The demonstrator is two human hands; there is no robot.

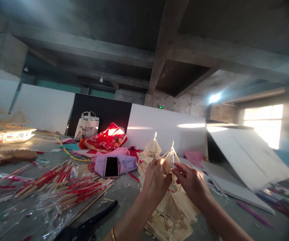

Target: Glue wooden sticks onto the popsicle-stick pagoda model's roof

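A model pagoda (168, 217) built of thin pale wooden sticks stands in front of me, with tiered roofs and a pointed top (172, 152). My left hand (154, 179) is closed at the left side of the upper part, fingers bent against the sticks. From the right, my right hand (191, 182) pinches at the same part, thumb and index finger together; whatever lies between those fingertips is too small to make out. Both hands cover much of the tower's middle. Just behind rises a second stick spire (154, 145).
Bundles of sticks (84, 192) in red and clear wrapping lie left, near dark-handled pliers or cutters (96, 216). A phone (111, 167) leans on purple cloth (128, 162). Behind are a red bag (106, 139) and a white tote (88, 125). White boards (247, 155) lean right.
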